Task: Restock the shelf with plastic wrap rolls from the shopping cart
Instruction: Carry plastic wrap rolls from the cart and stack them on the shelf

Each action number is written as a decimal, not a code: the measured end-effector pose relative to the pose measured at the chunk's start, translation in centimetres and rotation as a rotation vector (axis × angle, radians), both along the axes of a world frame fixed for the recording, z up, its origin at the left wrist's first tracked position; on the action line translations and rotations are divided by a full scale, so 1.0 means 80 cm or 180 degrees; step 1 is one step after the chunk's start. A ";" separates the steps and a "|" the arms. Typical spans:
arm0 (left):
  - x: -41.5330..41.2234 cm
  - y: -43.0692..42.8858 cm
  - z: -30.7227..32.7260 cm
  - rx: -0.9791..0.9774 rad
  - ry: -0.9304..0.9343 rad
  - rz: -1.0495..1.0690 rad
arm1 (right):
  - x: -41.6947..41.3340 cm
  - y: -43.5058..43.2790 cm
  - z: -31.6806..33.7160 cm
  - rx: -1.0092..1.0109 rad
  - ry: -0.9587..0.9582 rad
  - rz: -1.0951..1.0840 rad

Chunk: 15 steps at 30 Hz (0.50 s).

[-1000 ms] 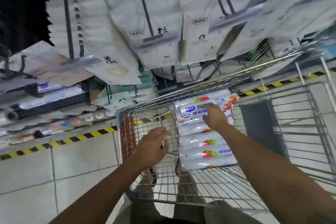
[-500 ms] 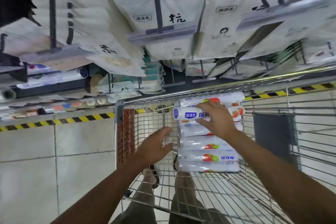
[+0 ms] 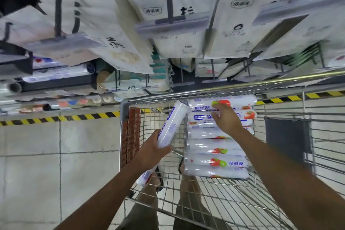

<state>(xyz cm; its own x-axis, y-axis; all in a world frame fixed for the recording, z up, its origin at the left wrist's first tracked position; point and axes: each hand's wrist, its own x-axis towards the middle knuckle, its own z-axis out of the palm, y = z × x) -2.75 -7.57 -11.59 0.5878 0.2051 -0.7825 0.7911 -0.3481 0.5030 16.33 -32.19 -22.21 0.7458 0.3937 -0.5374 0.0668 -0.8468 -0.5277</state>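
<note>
Gripping one roll (image 3: 171, 125) round its lower half, fingers curled tight, the left hand (image 3: 151, 153) holds it tilted above the cart's (image 3: 224, 207) left side, its upper end leaning toward the stack (image 3: 214, 155). The right hand (image 3: 226, 119) lies on the stack's far end, deep in the cart, fingers loosely spread and touching the top two rolls, not closed round either (a second pick looks likely, though that is only a guess). As for progress, one roll is lifted off the stack but not yet carried past the cart's edge, and several more lie side by side in the cart. The shelf (image 3: 56, 82), beyond the cart's far left corner, already carries some rolls; how much room remains is too blurred to tell. Most of the restocking seems yet to do.
</note>
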 end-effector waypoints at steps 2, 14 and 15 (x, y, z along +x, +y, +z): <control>-0.012 0.003 0.000 0.0013 0.0025 0.0187 | 0.007 -0.005 -0.023 -0.0760 -0.0280 0.0721; -0.072 0.043 0.048 -0.0115 -0.0504 0.1203 | -0.033 0.039 0.037 -0.1086 -0.0681 0.1856; -0.078 0.050 0.057 -0.0138 -0.0547 0.1277 | -0.044 0.048 0.053 -0.0813 -0.0660 0.1740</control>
<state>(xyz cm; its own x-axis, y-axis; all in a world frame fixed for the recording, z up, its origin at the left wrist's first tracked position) -9.01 -3.57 -7.04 0.5907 0.4131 -0.6931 0.7628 -0.0059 0.6466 12.78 -28.35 -17.95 0.5720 0.6254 -0.5307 0.6039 -0.7590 -0.2435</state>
